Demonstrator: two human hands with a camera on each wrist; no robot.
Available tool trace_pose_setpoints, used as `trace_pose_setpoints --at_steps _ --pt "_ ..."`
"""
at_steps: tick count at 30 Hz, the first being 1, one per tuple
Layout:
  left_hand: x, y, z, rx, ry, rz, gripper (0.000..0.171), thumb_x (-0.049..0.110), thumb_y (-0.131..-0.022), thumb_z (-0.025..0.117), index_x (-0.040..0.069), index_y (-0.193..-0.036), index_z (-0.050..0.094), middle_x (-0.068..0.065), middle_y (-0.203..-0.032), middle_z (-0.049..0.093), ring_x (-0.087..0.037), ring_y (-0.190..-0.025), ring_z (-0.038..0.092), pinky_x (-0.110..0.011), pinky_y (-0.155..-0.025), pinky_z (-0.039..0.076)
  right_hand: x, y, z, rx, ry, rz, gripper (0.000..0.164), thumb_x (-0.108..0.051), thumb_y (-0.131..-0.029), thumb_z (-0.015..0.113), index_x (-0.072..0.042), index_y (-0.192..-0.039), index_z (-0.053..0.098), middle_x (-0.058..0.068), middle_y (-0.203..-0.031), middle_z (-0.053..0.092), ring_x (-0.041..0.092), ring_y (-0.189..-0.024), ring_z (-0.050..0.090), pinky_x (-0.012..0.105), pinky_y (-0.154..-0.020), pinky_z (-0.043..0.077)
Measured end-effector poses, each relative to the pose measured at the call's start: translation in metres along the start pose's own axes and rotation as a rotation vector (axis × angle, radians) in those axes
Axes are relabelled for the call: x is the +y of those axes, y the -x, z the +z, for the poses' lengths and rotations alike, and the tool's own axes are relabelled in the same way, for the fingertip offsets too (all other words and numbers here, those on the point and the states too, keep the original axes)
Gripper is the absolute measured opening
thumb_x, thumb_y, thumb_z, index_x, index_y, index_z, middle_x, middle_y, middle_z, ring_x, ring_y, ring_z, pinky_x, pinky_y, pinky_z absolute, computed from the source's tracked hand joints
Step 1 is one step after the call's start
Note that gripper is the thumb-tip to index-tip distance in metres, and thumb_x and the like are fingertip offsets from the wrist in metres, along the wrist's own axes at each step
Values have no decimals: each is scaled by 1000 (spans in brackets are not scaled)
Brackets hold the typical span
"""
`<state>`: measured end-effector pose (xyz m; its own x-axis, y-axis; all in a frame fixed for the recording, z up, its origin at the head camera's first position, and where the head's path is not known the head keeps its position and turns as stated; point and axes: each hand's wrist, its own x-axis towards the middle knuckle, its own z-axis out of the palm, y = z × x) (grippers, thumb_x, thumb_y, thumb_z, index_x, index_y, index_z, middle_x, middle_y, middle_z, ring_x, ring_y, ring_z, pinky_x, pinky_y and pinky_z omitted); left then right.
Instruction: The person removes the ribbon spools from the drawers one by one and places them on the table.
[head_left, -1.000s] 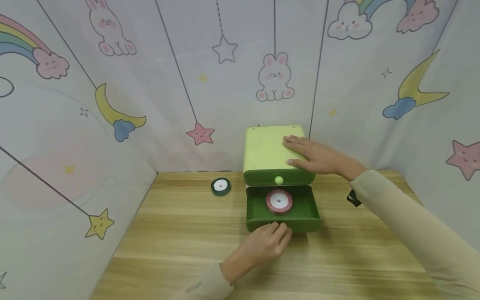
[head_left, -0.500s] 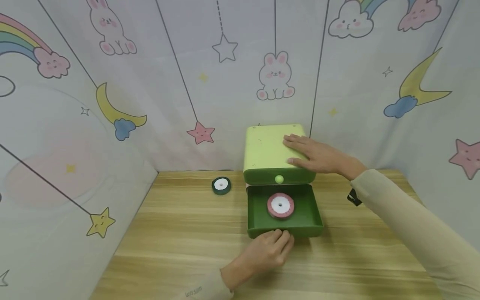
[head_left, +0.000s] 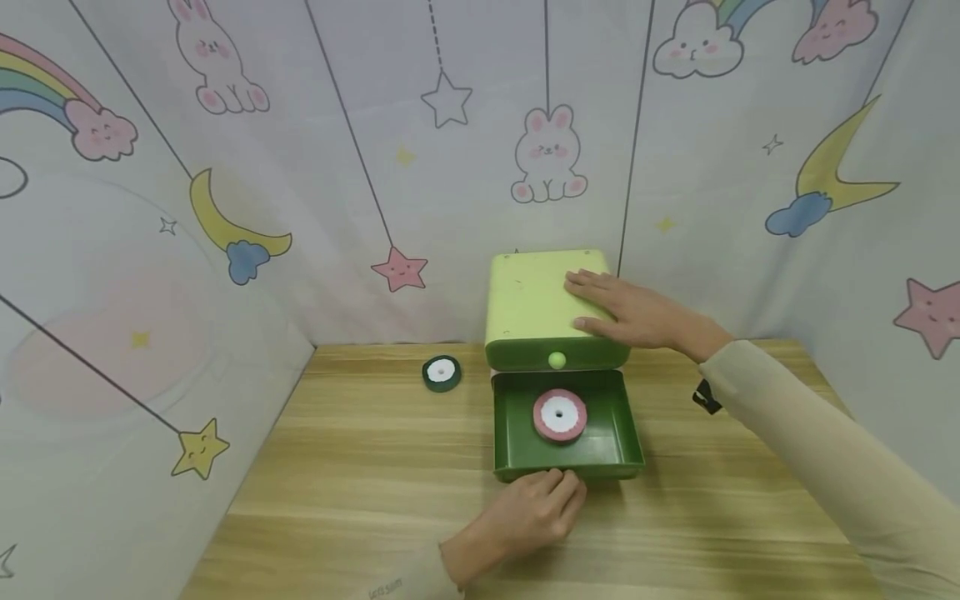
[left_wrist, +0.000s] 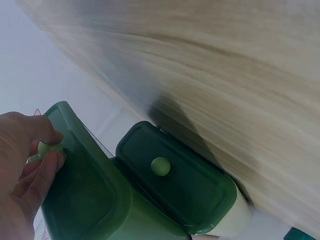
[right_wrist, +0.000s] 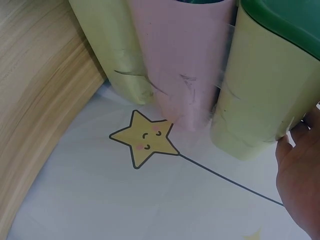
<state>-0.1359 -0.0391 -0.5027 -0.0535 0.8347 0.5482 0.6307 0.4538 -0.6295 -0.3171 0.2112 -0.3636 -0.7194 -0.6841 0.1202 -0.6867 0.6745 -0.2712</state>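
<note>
Dark lettering (head_left: 386, 589) on left sleeve (head_left: 429, 575), too blurred to read

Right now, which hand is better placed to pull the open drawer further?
Probably the left hand: it pinches the knob of the open drawer, while the right hand rests on top of the cabinet.

left forearm (head_left: 416, 575): extends forward and rightward; left hand (head_left: 532, 510): back upward, fingers curled, pinching with thumb | right forearm (head_left: 832, 467): extends forward and leftward; right hand (head_left: 637, 312): palm down, fingers straight, thumb spread apart, farther forward than left hand
</note>
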Motion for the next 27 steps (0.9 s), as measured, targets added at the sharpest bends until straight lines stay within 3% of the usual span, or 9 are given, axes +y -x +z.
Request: trace_pose_setpoints --at_steps 5,13,22,27 --pt "-3 -3 -7 9 13 -9 46 -1 -108 33 12 -97 75 3 -90 64 -5 -72 59 -12 -60 51 -1 1 0 -13 5 7 75 -57 -108 46 -19 -168 23 2 -178 16 30 -166 12 57 -134 17" --pt "0 6 2 2 23 -7 45 0 -108 34 12 -97 76 3 -91 64 -6 -72 59 -13 -61 52 -2 1 0 -17 2 11 75 -56 -108 46 -19 -168 23 2 -178 16 29 -167 12 56 -134 17" --pt "-3 7 1 -5 9 -7 46 1 -109 32 13 -96 75 3 -91 65 -6 -73 61 -13 -63 53 0 1 1 0 -7 2 74 -54 -109 46 -18 -169 22 2 -178 16 29 -167 11 56 -134 16" --pt "-3 5 -7 -37 13 -20 46 4 -109 32 16 -96 75 4 -92 67 -6 -72 61 -14 -62 52 0 1 2 -5 -6 5 74 -56 -108 46 -20 -169 22 0 -178 15 27 -167 11 55 -134 16"
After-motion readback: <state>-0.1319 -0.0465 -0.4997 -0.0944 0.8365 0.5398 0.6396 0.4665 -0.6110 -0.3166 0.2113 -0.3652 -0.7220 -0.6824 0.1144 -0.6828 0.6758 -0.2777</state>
